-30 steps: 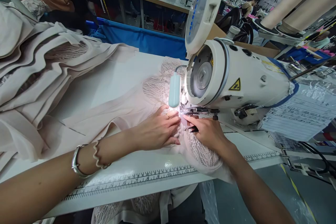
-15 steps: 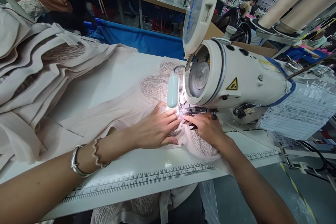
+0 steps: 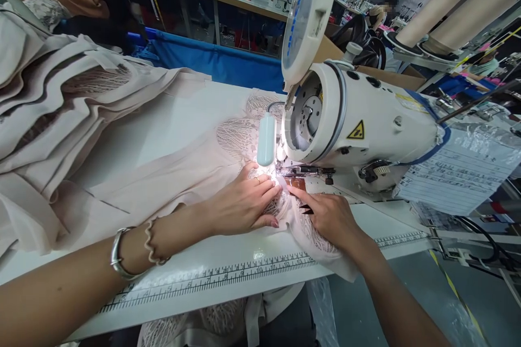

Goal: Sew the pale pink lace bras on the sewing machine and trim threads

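My left hand [image 3: 247, 199] lies flat on pale pink lace fabric [image 3: 236, 138], fingers stretched toward the presser foot of a white sewing machine [image 3: 374, 114]. My right hand [image 3: 331, 217] is to the right of the foot, its index finger extended onto the fabric edge. Dark pointed blades, which look like thread snips [image 3: 306, 209], stick out from under its curled fingers; their handles are hidden. A lit pale green lamp [image 3: 266, 140] hangs over the needle area, and the needle itself is hidden. The machine's round end cover [image 3: 309, 19] stands swung up.
A layered pile of pale fabric pieces [image 3: 77, 92] covers the table's left side. A printed ruler [image 3: 228, 276] runs along the front edge. Behind the table hangs blue cloth [image 3: 220, 59]. Paper sheets [image 3: 459, 168] hang at the machine's right. A person [image 3: 378, 13] sits far back.
My right hand has drawn back slightly toward me, away from the presser foot, with the snips. The blurred disc inside the machine head now shows sharply. My left hand has hardly moved.
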`<state>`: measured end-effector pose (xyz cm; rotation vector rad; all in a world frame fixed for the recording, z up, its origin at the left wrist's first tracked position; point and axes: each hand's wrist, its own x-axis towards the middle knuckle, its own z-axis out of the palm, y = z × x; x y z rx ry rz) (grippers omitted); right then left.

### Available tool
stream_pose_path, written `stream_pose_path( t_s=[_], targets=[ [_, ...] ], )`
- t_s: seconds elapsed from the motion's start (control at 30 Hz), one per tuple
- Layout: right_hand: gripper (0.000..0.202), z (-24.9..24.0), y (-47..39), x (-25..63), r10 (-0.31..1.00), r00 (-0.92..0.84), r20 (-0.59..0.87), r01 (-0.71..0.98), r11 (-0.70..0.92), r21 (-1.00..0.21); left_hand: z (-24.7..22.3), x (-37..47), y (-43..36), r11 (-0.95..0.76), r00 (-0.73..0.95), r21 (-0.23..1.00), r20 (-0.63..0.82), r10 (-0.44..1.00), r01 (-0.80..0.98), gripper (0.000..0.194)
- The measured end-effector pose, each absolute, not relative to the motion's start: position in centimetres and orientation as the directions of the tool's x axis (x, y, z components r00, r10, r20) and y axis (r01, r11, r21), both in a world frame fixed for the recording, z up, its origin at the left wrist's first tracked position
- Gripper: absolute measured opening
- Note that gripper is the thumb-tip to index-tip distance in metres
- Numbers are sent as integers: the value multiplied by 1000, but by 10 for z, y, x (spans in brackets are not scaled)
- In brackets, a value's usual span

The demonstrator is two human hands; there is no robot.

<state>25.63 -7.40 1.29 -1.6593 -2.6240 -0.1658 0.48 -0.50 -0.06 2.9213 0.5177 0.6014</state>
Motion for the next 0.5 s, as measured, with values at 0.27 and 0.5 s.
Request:
stream_pose_path(
  t_s=[0.27, 0.5],
  targets=[
    [77, 24, -55, 244, 916, -393, -80, 916, 397, 48, 1, 3, -3, -936, 871, 148, 344, 351, 319, 67],
    [75, 26, -44, 238, 933, -346, -102, 934, 353, 62, -5, 2, 3, -926, 845, 141, 379, 377, 350, 67]
  ],
)
